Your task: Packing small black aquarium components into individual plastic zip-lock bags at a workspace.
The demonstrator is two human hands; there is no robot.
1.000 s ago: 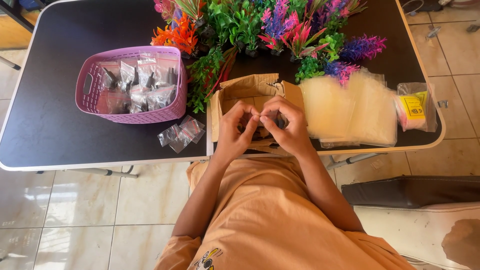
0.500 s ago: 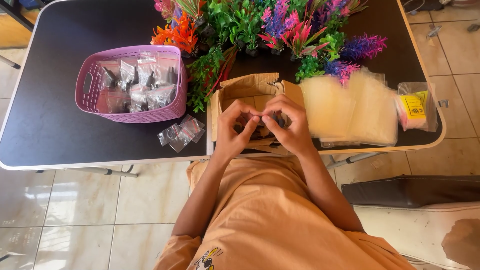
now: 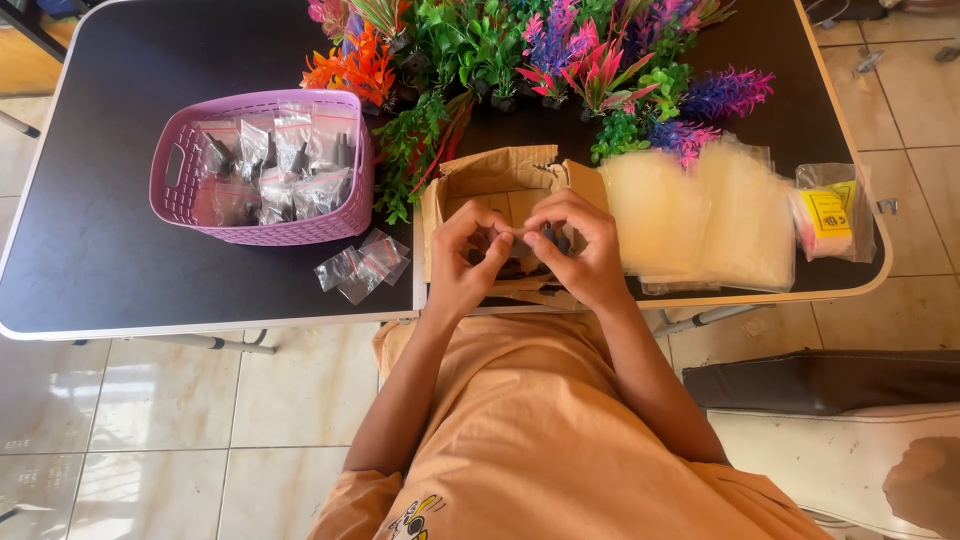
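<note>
My left hand (image 3: pixel 468 262) and my right hand (image 3: pixel 582 248) meet over an open cardboard box (image 3: pixel 500 180) at the table's near edge. Together they pinch a small clear plastic bag (image 3: pixel 522 233) between thumbs and fingertips; a small dark piece shows by my right fingers. What lies in the box under my hands is mostly hidden. A few small clear zip bags (image 3: pixel 362 264) lie on the black table (image 3: pixel 120 250) just left of the box.
A purple plastic basket (image 3: pixel 172 180) holding several bagged dark pieces stands at the left. Colourful artificial plants (image 3: pixel 540 50) line the far side. A stack of clear bags (image 3: pixel 700 215) and a bag with a yellow label (image 3: pixel 830 212) lie at the right.
My fingers have shifted slightly on the small bag, the fingertips drawing closer together; everything else on the table stays where it was.
</note>
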